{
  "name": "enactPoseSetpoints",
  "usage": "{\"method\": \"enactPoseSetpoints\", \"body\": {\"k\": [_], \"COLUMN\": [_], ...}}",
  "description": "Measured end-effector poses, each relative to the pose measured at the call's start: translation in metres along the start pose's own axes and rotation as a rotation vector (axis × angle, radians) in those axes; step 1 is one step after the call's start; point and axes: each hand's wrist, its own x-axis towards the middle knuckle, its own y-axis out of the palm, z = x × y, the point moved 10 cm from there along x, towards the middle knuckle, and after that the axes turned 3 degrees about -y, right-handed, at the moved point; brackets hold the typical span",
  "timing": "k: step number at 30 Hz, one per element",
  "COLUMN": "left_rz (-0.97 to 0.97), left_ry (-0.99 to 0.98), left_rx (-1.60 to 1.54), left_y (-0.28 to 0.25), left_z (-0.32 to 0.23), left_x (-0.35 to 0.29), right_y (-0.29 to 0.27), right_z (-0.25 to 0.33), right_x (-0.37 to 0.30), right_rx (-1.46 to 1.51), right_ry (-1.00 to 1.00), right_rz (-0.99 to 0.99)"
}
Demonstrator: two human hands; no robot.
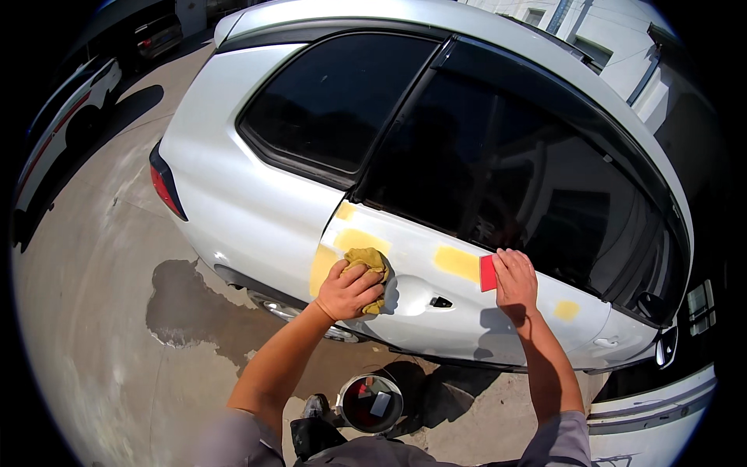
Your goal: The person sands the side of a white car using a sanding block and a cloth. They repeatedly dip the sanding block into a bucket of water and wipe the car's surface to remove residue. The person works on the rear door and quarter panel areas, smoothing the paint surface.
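A silver-white car (241, 117) stands side-on in front of me, with yellow filler patches (457, 264) on its rear door. My left hand (350, 291) is closed round a crumpled mustard-yellow cloth (366, 261), held at the door next to the larger filler patches (361, 240). To the right, my right hand (515, 280) grips a flat red sanding block (488, 273) at the right end of the middle patch, just below the window. Its underside is hidden. Between my hands is the door handle recess (440, 302). A smaller yellow patch (566, 310) lies farther right.
Below the door a round bucket (342, 405) stands on the concrete, with water and a few pieces in it. A wet stain (183, 303) spreads beneath the car's rear. The side mirror (666, 346) juts out at right. Another car (62, 124) is parked far left.
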Motion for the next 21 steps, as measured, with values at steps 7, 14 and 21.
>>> {"method": "enactPoseSetpoints", "body": {"k": [7,14,21], "left_rz": [-0.034,-0.06,-0.091], "left_ry": [0.003,-0.024,-0.03], "left_rx": [0.015,-0.01,-0.018], "left_y": [-0.005,-0.006,0.001], "left_z": [0.003,0.006,0.007], "left_x": [-0.001,-0.004,-0.01], "right_y": [-0.012,-0.009,0.016], "right_z": [0.018,0.079,0.174], "right_x": [0.005,0.066,0.187], "right_rx": [0.066,0.251,0.46], "right_ry": [-0.007,-0.062,-0.002], "right_rz": [0.048,-0.118,-0.29]}}
